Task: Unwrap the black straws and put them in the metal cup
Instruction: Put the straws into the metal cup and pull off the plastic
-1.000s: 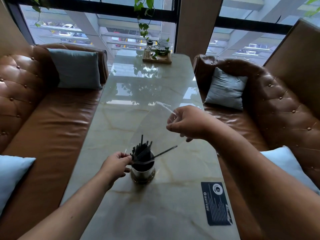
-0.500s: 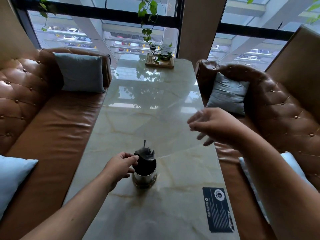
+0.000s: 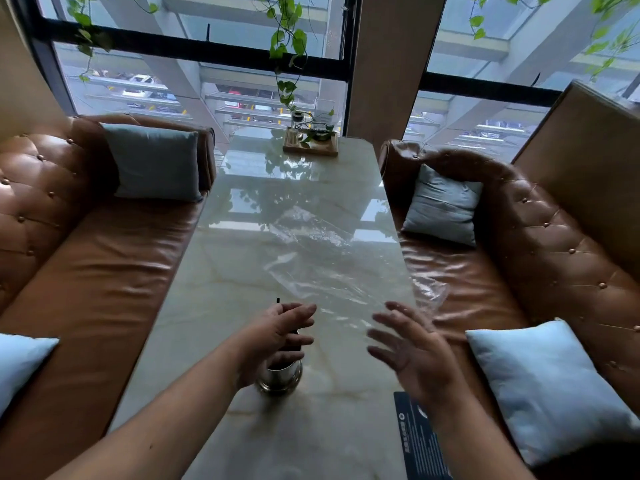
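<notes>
A long, glossy marble-patterned table (image 3: 242,306) is running between two sofas toward the window, its polished top mirroring the panes and the hanging leaves. A metal cup (image 3: 280,377) is standing on the near part of it, and a sheet of clear plastic wrap (image 3: 332,258) is lying crumpled across the middle, trailing over the right edge. A dark printed card (image 3: 417,441) is sitting flat by the near right edge, while a wooden tray (image 3: 310,146) with small plants is resting at the far end.
</notes>
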Demonstrator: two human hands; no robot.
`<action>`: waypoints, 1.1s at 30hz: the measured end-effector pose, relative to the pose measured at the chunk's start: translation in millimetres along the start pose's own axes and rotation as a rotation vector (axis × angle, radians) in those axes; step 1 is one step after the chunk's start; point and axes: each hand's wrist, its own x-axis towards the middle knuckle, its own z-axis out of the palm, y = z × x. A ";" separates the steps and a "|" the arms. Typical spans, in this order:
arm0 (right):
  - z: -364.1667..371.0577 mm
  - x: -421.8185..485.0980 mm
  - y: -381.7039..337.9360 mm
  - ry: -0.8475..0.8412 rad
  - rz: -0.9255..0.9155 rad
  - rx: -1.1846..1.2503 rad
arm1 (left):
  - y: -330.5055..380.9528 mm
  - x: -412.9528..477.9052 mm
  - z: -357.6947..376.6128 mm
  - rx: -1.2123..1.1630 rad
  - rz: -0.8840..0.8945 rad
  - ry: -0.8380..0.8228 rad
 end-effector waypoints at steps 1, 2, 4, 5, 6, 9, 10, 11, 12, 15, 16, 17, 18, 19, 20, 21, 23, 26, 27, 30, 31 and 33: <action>5.8 0.3 9.9 -0.002 0.022 0.039 | 1.2 -0.4 6.5 -0.022 0.017 -0.012; 11.2 0.3 18.8 -0.009 0.041 0.071 | 2.2 -0.6 12.7 -0.049 0.044 -0.009; 19.7 -0.8 32.5 -0.043 0.080 0.110 | 4.5 0.4 22.4 -0.102 0.110 0.034; 20.8 -1.0 36.7 -0.061 0.102 0.119 | 5.9 0.8 25.5 -0.116 0.142 0.063; 18.4 -0.5 39.0 -0.069 0.118 0.124 | 7.2 1.3 26.6 -0.116 0.166 0.086; -9.9 4.1 32.3 -0.055 0.139 0.157 | 9.5 4.1 22.8 -0.073 0.167 0.071; -23.5 6.5 26.3 -0.049 0.156 0.160 | 9.6 5.1 21.0 -0.028 0.147 0.038; -36.3 9.1 19.0 -0.047 0.176 0.134 | 8.7 6.8 20.1 0.039 0.114 -0.009; -46.8 11.1 11.4 -0.056 0.197 0.070 | 6.4 9.3 20.5 0.116 0.072 -0.062; -59.2 15.8 -3.8 -0.130 0.269 -0.202 | -7.5 21.1 31.7 0.289 -0.041 -0.192; -60.1 18.0 -4.6 -0.138 0.279 -0.289 | -13.9 26.2 37.6 0.318 -0.067 -0.212; -60.8 21.0 -3.7 -0.131 0.282 -0.359 | -20.8 31.6 44.0 0.337 -0.089 -0.219; -63.4 24.6 -0.5 -0.107 0.285 -0.419 | -28.1 37.7 50.6 0.348 -0.105 -0.208; -67.6 28.8 4.8 -0.075 0.292 -0.470 | -36.0 44.4 57.1 0.352 -0.113 -0.176; -73.0 33.0 10.9 -0.036 0.302 -0.510 | -44.3 51.6 62.9 0.348 -0.117 -0.121; -79.0 37.2 18.1 0.003 0.314 -0.529 | -53.3 59.0 68.0 0.334 -0.119 -0.053; -94.2 47.1 35.4 0.068 0.345 -0.527 | -72.5 74.2 75.5 0.314 -0.118 0.070; -120.4 66.2 65.2 0.137 0.399 -0.525 | -103.2 97.3 82.3 0.293 -0.111 0.161; -128.7 73.2 75.3 0.151 0.415 -0.520 | -112.5 105.0 83.5 0.283 -0.112 0.188; -148.5 92.8 100.9 0.194 0.447 -0.516 | -137.8 127.3 84.6 0.323 -0.105 0.260; -153.7 99.0 108.3 0.209 0.454 -0.521 | -146.1 134.3 84.6 0.349 -0.098 0.278; -161.8 110.1 120.4 0.240 0.457 -0.548 | -160.3 146.4 83.9 0.400 -0.086 0.316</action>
